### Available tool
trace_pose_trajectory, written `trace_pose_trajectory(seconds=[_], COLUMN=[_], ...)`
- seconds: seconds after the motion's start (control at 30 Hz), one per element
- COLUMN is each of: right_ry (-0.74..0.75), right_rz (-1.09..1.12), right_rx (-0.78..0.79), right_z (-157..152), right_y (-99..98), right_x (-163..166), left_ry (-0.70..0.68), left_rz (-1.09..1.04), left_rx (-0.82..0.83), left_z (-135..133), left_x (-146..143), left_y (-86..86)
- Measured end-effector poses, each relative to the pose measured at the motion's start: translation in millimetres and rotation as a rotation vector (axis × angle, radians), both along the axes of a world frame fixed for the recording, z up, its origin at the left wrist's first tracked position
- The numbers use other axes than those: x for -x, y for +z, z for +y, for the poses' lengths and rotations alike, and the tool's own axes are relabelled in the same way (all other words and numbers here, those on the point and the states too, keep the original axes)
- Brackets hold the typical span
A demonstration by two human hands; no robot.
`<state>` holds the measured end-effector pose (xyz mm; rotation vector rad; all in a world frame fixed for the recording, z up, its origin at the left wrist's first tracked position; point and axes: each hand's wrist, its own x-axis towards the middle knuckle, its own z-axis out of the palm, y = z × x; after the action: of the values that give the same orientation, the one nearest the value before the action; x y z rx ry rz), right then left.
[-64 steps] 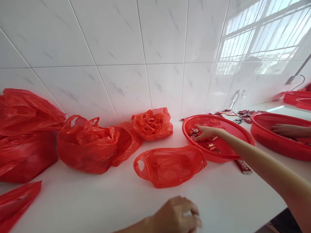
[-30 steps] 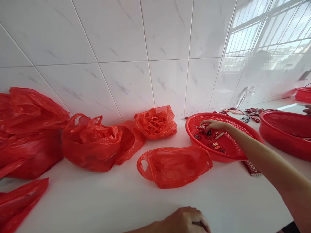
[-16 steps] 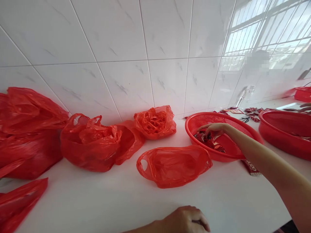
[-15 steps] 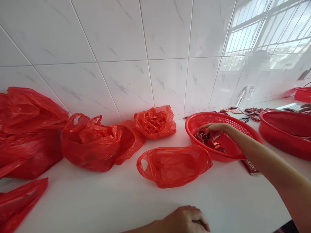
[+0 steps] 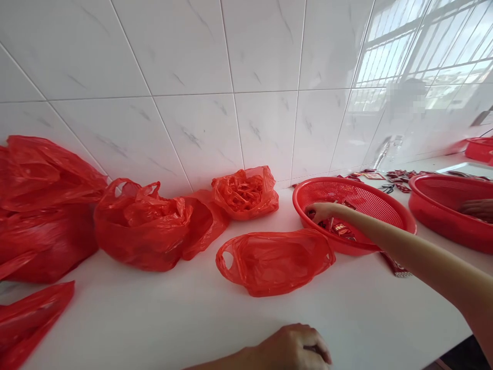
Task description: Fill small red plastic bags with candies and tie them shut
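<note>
My right hand (image 5: 320,211) is down inside the red basket (image 5: 370,203), near its left side. The fingers point into the basket by some small red packets (image 5: 341,228). I can't see the fingertips well, so I can't tell if they are apart, together or pinching a packet. My right arm goes over the basket's front edge.

My left hand (image 5: 295,349) is low down, at the front of the table (image 5: 173,318). Its fingers are bent in, with a little dark gap by them. I can't see inside the hand, so I can't tell if it has something in it. It is well apart from the basket.

Between my left hand and the wall (image 5: 185,46) lies a flat red bag (image 5: 275,262) with its mouth open. Its right end is right up close to the basket. Behind it, a small bag (image 5: 245,194) full of crumpled red plastic sits near the wall. A fatter bag (image 5: 140,249) is to the left of that, and a big bag (image 5: 50,180) is at the far left.

One long packet (image 5: 398,268) is on the table by the front of my basket. To the right is another basket (image 5: 439,221), with another person's hand (image 5: 477,209) in it.
</note>
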<state>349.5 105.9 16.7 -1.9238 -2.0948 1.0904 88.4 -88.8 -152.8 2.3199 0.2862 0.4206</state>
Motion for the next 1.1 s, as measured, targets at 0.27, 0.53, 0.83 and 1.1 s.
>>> trace_pose_trajectory(seconds=[0.27,0.53,0.83,1.1], right_ry=[-0.021,0.005,-0.165,-0.159], right_rz=[-0.117,0.104,0.311,0.598], right_rx=[-0.071,0.010,0.050,-0.076], right_z=[-3.6,-5.0,-1.6,-23.4], right_y=[-14.9,12.1,10.9,43.2], right_x=[9.6,-26.9,-60.0,-38.0], left_ry=[0.024,0.013,0.039,0.021], left_rz=[-0.025,0.000,-0.101,-0.248], left_rx=[0.000,0.040,0.020,0.013], left_z=[-2.4,-1.4,-3.7,-5.2], left_x=[-1.1,-1.7,-2.8,-4.0], left_y=[10.9,17.7,21.7,24.9])
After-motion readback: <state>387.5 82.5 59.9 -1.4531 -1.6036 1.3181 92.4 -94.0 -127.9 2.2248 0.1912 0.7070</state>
